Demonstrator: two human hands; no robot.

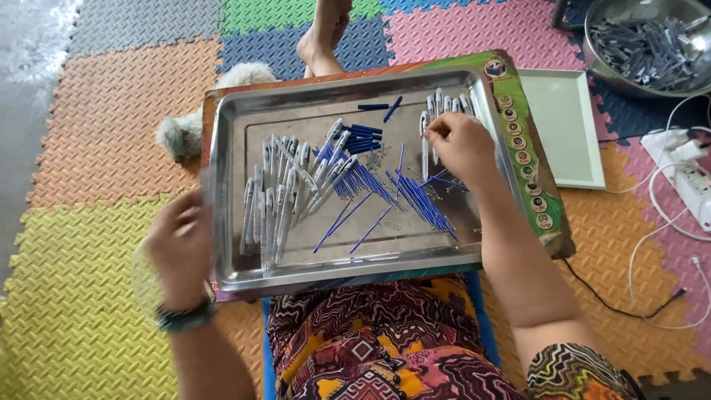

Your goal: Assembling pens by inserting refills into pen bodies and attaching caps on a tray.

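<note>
Hands: right (pixel 461 144) on pen barrels (pixel 443 104), left (pixel 180 248) beside tray (pixel 222 222).

left hand (pixel 180 248) is all motion blur, can't tell its grip. bowl (pixel 646 46) cut off top right, tiny springs (pixel 375 158) barely readable.

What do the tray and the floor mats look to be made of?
Tray: apparently stainless steel, going by its silvery brushed sheen and dull reflections. Floor mats: likely soft foam, shown by the matte, textured coloured tiles with interlocking toothed edges.
</note>
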